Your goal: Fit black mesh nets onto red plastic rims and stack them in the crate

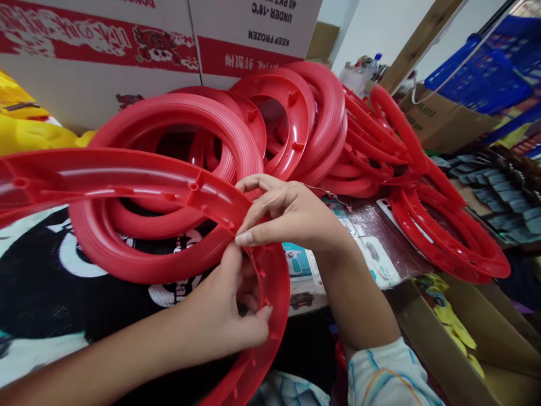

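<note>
A hollow red plastic ring (160, 176), its inner face with small pegs and ribs, lies across my front and curves down toward my lap. My left hand (230, 307) grips its inner edge, thumb and fingers closed around the rim. Just above, my right hand (291, 211) pinches the same edge, its thumb and fingertips meeting close to my left fingers. A thin pale strand (316, 187) shows by the back of my right hand; where its ends go I cannot tell. Behind the ring lies a ribbed red ring (169, 268).
More red rings (321, 113) are heaped behind, with glossy ones (456, 242) at the table's right edge. Cartons (249, 34) stand at the back. Yellow items (38, 132) lie left. An open cardboard box (494, 338) sits low right, below a blue basket (477, 73).
</note>
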### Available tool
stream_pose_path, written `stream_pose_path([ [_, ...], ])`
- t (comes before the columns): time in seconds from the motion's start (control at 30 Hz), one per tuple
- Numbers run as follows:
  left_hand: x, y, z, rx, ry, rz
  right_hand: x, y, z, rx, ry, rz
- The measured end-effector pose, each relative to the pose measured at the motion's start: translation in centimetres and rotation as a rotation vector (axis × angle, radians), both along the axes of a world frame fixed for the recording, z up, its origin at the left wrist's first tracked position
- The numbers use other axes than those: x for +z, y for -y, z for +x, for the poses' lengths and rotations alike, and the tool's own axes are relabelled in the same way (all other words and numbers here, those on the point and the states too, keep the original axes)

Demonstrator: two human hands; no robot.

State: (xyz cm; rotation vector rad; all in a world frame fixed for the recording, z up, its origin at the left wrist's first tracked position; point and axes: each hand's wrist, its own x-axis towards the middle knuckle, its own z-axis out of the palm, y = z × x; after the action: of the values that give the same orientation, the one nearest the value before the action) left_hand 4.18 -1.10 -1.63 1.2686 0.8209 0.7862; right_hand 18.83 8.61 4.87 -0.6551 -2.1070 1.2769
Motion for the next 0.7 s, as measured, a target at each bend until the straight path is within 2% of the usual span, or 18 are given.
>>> stream_pose_path([
  [0.17,-0.2,0.0,-0.2,-0.040,0.095,-0.059,-0.9,0.1,0.2,-0.049,-0.097,-0.074],
  [0.3,0.3,-0.6,-0.2,-0.078,0.342,-0.140,-1.4,0.9,0.3,-0.136,-0.126,-0.066],
  [0.37,0.6,-0.9,-0.1,-0.002,0.449,-0.188,-1.5,1.1,0.3,-0.159,-0.124,-0.037],
  [0.47,0.9,-1.0,0.2,0.200,0.447,-0.205,-1.7,1.3,0.1,-0.165,-0.133,0.016],
  [0.7,0.7,-1.0,0.5,0.322,0.356,-0.175,-1.8,1.5,-0.1,-0.174,-0.069,0.137],
])
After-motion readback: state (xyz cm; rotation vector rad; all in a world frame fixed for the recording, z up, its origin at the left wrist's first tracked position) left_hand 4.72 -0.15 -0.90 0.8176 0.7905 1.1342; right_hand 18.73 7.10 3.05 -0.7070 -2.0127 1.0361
